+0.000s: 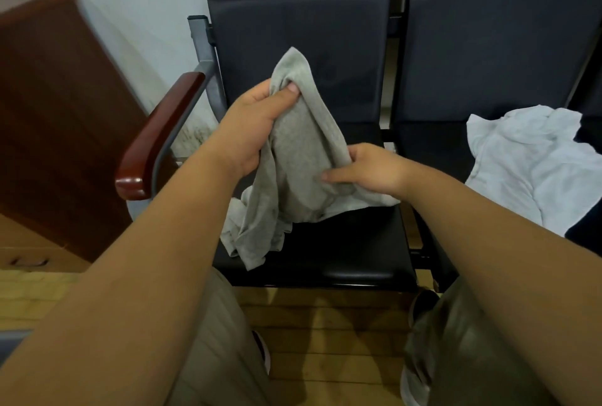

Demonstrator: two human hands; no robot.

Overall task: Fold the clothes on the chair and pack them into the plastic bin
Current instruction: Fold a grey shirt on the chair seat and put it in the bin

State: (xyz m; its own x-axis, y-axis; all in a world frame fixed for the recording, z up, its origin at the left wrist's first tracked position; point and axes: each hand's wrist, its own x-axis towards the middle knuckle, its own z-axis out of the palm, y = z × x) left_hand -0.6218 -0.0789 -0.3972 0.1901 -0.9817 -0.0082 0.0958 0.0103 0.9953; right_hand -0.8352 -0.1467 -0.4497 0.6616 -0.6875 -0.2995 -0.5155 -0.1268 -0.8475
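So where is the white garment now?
In the head view, the white garment lies crumpled on the right-hand seat, right of the right hand.

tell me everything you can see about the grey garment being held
The grey garment is a soft, heathered knit, crumpled and not yet folded. The left hand pinches its upper end, thumb on the front, lifting it into a peak. The right hand grips its right side lower down. Its lower part drapes in loose folds onto the black seat of the left chair, with a paler stretch showing along the bottom right edge. What type of garment it is cannot be told.
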